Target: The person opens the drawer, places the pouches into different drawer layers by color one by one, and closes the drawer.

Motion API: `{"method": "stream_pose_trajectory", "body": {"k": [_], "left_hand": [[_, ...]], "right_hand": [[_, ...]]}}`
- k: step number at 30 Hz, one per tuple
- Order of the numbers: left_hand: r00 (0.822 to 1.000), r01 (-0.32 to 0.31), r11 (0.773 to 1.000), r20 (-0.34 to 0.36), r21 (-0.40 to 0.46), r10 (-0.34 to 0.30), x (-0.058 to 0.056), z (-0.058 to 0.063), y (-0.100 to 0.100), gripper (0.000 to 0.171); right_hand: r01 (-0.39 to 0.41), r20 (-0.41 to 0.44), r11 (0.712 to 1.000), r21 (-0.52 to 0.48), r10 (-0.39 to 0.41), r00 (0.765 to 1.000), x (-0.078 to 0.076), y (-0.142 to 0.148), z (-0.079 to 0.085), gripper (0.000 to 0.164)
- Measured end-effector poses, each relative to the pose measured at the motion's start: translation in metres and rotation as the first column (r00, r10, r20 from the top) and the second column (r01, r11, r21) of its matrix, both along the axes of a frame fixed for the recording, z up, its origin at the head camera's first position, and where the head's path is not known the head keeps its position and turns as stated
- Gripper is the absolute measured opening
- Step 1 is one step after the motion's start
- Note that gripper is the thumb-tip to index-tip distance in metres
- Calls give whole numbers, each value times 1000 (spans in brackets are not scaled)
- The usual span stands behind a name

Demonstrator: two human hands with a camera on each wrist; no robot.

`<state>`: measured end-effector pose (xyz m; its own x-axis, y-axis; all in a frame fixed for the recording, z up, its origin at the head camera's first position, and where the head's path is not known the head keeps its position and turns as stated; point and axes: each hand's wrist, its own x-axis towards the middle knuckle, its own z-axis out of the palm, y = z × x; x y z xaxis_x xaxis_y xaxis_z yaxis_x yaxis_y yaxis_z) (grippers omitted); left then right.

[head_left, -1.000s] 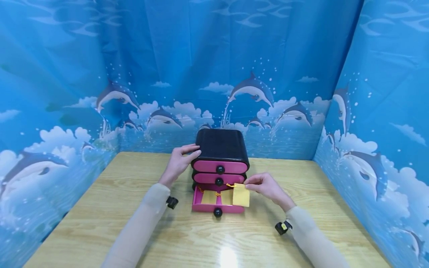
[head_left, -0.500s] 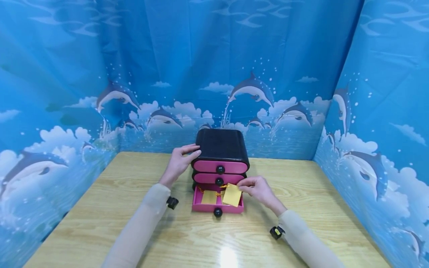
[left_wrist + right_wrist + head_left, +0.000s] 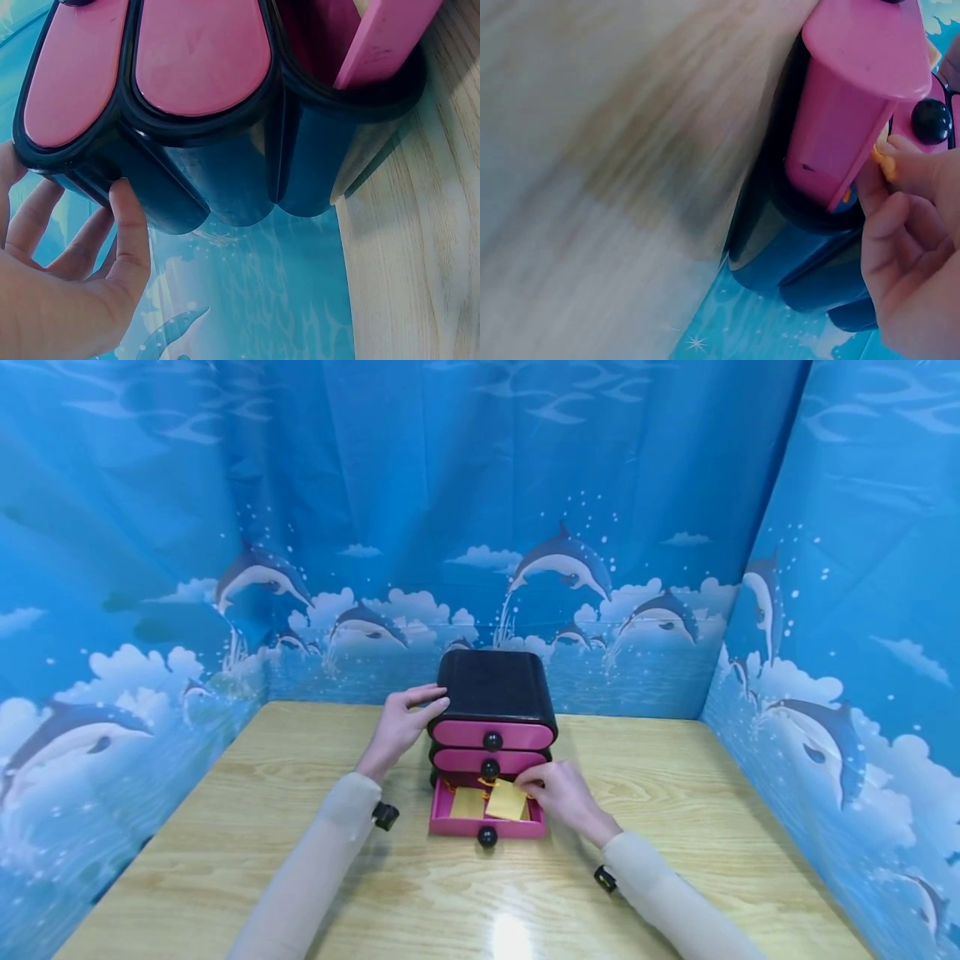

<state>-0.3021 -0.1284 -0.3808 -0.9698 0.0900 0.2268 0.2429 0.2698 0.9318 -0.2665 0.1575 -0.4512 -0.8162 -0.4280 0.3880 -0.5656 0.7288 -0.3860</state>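
Between its fingertips and thumb my right hand (image 3: pixel 558 789) pinches a small yellow drawstring pouch (image 3: pixel 507 800), held tilted over the right half of the pulled-out bottom drawer (image 3: pixel 459 827). In the right wrist view, an orange cord (image 3: pixel 886 162) shows beside the fingers (image 3: pixel 919 174), and most of the pouch is hidden. Another yellow pouch (image 3: pixel 468 804) lies in the drawer's left half. My left hand (image 3: pixel 397 727) rests against the upper left side of the black and pink drawer cabinet (image 3: pixel 495 685); the left wrist view shows its thumb (image 3: pixel 129 217) touching the black side wall.
Above the bottom drawer, the middle drawer (image 3: pixel 457 760) and top drawer (image 3: pixel 457 732) are closed, each with a round black knob. The cabinet stands on a wooden table (image 3: pixel 337 860). Blue dolphin-print curtains (image 3: pixel 480 527) hang behind and along both sides.
My right hand has moved left, carrying the pouch from the drawer's right edge to over its right compartment, and the pouch has tilted. My left hand stays on the cabinet.
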Motion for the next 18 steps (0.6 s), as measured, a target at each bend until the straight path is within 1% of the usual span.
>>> {"method": "stream_pose_trajectory", "body": {"k": [3, 11, 16, 18], "left_hand": [[1000, 5, 1000, -10, 1, -5, 0, -1, 0, 46], [1000, 5, 1000, -18, 4, -5, -1, -2, 0, 47], [1000, 4, 1000, -14, 0, -4, -1, -1, 0, 47], [1000, 4, 1000, -12, -4, -4, -1, -1, 0, 47]], "right_hand": [[5, -45, 999, 50, -3, 999, 1, -4, 1, 11], [-25, -85, 994, 107, 34, 996, -1, -12, 0, 10], [-20, -101, 995, 97, 29, 994, 0, -12, 0, 10], [-17, -85, 997, 72, 23, 996, 1, -11, 0, 10]]}}
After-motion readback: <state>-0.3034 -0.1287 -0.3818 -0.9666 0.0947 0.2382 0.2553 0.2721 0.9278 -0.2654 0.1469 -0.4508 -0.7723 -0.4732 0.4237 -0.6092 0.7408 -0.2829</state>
